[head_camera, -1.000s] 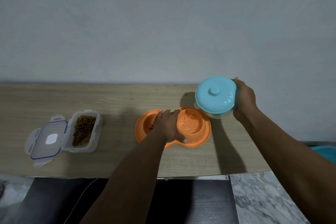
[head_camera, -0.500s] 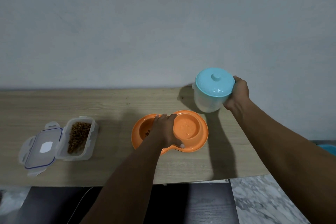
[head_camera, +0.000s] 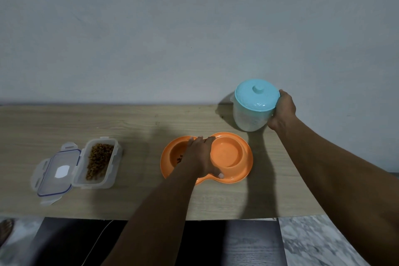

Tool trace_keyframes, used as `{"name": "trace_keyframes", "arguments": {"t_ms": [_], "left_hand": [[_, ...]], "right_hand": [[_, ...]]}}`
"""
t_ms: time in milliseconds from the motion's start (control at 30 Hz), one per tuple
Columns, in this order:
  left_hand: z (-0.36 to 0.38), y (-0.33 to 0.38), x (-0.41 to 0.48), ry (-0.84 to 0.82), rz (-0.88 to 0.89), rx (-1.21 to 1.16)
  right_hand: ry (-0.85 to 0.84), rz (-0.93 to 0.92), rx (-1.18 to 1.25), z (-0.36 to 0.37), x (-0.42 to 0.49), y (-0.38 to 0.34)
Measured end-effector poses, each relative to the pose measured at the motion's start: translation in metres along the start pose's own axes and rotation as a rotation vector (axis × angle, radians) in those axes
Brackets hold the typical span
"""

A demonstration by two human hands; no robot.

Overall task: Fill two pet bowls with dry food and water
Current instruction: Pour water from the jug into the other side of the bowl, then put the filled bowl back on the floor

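An orange double pet bowl (head_camera: 241, 170) lies on the wooden table (head_camera: 140, 123). My left hand (head_camera: 199, 155) rests over its middle ridge, gripping it. A few brown kibbles show in the left well; the right well holds water. My right hand (head_camera: 284, 110) grips a clear water jug with a light blue lid (head_camera: 255, 98), which stands upright at the table's back right near the wall. A clear food container (head_camera: 100, 157) with kibble sits open on the left, its lid (head_camera: 57, 174) folded out beside it.
A grey wall runs directly behind the table. Below the front edge is a dark floor with a thin white cable (head_camera: 95, 246), and marble-patterned flooring (head_camera: 313, 242) at the lower right. A foot (head_camera: 5, 230) shows at the lower left.
My right hand tipped the jug back upright from pouring over the right well and moved it back toward the wall onto the table. My left hand stayed on the bowl.
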State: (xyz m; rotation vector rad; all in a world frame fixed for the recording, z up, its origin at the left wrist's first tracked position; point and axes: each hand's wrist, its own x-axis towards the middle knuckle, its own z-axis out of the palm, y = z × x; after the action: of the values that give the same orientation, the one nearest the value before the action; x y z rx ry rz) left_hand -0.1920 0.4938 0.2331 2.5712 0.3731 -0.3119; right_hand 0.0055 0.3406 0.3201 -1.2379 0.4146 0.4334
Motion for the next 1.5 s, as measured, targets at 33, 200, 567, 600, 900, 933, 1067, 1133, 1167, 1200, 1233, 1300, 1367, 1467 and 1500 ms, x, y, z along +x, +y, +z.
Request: {"name": "trace_keyframes", "arguments": {"t_ms": [33, 200, 567, 600, 900, 933, 1067, 1133, 1167, 1200, 1233, 1300, 1367, 1467, 1500], "left_hand": [[0.000, 0.000, 0.000, -0.001, 0.000, -0.008], [-0.005, 0.002, -0.007, 0.031, 0.030, 0.009], [-0.006, -0.033, -0.063, 0.608, -0.577, -0.091], [-0.005, -0.037, -0.067, 0.580, -0.650, -0.152], [-0.001, -0.059, -0.078, 0.528, -0.723, -0.319], [-0.003, -0.061, -0.080, 0.503, -0.726, -0.320], [-0.010, -0.058, -0.082, 0.499, -0.743, -0.351], [-0.013, -0.054, -0.083, 0.514, -0.736, -0.351], [-0.015, -0.052, -0.085, 0.522, -0.728, -0.347], [-0.019, -0.050, -0.086, 0.530, -0.715, -0.339], [-0.022, -0.048, -0.088, 0.536, -0.700, -0.331], [-0.028, -0.041, -0.094, 0.552, -0.678, -0.335], [-0.035, -0.033, -0.101, 0.579, -0.646, -0.325], [-0.043, -0.015, -0.117, 0.610, -0.565, -0.297], [-0.044, -0.010, -0.121, 0.608, -0.546, -0.292]], "right_hand": [[0.000, 0.002, -0.023, -0.001, -0.001, 0.000], [0.228, -0.147, -0.393, -0.012, -0.001, 0.012], [0.110, -0.606, -1.299, -0.079, -0.037, 0.116], [0.076, -0.609, -1.335, -0.081, -0.038, 0.120], [-0.051, -0.609, -1.513, -0.073, -0.037, 0.130], [-0.057, -0.590, -1.524, -0.072, -0.037, 0.130], [-0.079, -0.578, -1.540, -0.067, -0.038, 0.130], [-0.075, -0.590, -1.542, -0.066, -0.039, 0.127], [-0.068, -0.600, -1.542, -0.067, -0.040, 0.126], [-0.062, -0.611, -1.538, -0.067, -0.043, 0.123], [-0.056, -0.625, -1.534, -0.068, -0.045, 0.120], [-0.039, -0.648, -1.524, -0.072, -0.056, 0.112], [-0.012, -0.672, -1.512, -0.077, -0.068, 0.103], [0.041, -0.693, -1.499, -0.090, -0.093, 0.088], [0.055, -0.696, -1.492, -0.094, -0.099, 0.083]]}}
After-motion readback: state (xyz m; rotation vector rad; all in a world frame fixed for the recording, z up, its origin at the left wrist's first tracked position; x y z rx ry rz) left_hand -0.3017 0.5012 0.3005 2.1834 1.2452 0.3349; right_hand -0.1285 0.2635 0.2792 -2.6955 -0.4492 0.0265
